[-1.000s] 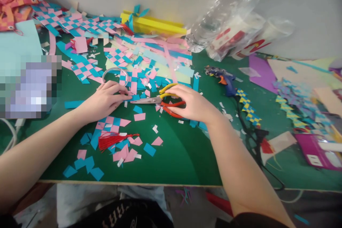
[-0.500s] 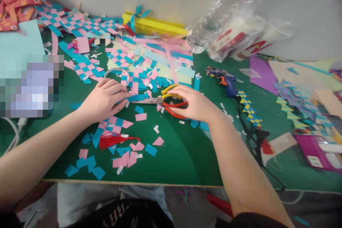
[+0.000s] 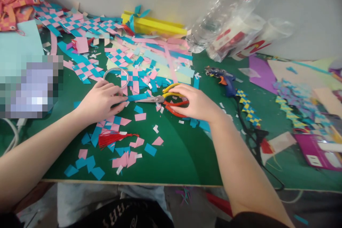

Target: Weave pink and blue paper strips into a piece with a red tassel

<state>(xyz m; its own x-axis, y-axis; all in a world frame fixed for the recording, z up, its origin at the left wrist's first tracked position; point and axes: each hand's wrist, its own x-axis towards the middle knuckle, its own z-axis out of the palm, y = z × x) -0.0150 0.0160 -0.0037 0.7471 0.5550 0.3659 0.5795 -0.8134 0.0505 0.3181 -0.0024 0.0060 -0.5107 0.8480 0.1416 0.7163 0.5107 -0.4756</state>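
Observation:
My left hand (image 3: 105, 100) pinches a narrow blue paper strip (image 3: 137, 97) between thumb and fingers. From the right, my right hand (image 3: 196, 102) holds scissors (image 3: 157, 98) with one yellow and one red handle, fingers in the loops. Their blades point left and lie along the lower edge of the strip, close to my left fingertips. Just behind my left hand is a roll of tape (image 3: 127, 78). A woven pink and blue piece (image 3: 113, 124) and a red tassel (image 3: 114, 139) lie on the table in front of it.
Pink and blue scraps (image 3: 91, 162) lie near the table's front edge. Woven paper fish (image 3: 88, 25) and a yellow folded piece (image 3: 160, 25) are at the back. A glue gun (image 3: 227, 82) with a black cable, and bagged cups (image 3: 235, 35), are on the right. A phone (image 3: 34, 85) is at left.
The scissor handles are spread slightly wider, and the scissors have shifted a little to the right. My left hand stays almost in place on the blue strip.

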